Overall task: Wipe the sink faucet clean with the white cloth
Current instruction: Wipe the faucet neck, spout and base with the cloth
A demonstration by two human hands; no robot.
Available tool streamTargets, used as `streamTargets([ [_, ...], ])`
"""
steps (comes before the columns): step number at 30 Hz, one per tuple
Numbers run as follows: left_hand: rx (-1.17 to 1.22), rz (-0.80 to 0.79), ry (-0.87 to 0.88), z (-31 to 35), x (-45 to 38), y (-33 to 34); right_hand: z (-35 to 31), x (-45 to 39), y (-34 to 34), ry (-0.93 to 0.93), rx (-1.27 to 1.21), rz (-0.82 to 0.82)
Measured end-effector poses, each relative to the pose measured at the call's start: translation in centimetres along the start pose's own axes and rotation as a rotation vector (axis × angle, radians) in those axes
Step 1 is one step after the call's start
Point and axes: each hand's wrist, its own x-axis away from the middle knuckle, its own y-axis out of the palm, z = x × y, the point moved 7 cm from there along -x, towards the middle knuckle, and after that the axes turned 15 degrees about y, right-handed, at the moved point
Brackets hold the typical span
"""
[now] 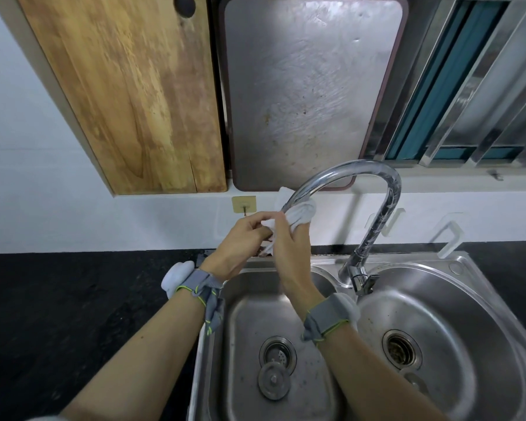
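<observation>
Head view shows a crumpled white cloth [298,215] bunched round the outlet end of the shiny curved faucet [377,189], above the left basin of the steel sink [456,287]. Both the left hand [240,241] and right hand [289,253] have fingers curled, gripping the cloth, beside the dark bench [73,299].

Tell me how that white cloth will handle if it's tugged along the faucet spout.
The white cloth looks limp: it bunches around the faucet where the right hand grips it. It probably slides easily on the polished spout. The left hand pinching its tail suggests it would droop if released.
</observation>
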Motion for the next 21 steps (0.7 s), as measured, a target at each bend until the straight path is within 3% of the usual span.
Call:
streamTargets([
  [5,0.071,0.062,0.004,-0.1,-0.2,-0.1,-0.1,1.6,-1.0,-0.038,-0.200,-0.013],
  [11,0.081,0.072,-0.046,-0.7,-0.1,-0.1,-0.4,2.9,-1.4,-0.177,0.006,0.200],
  [21,0.020,0.096,-0.030,-0.2,0.2,-0.5,-1.7,-0.8,-0.2,-0.200,0.133,0.219],
])
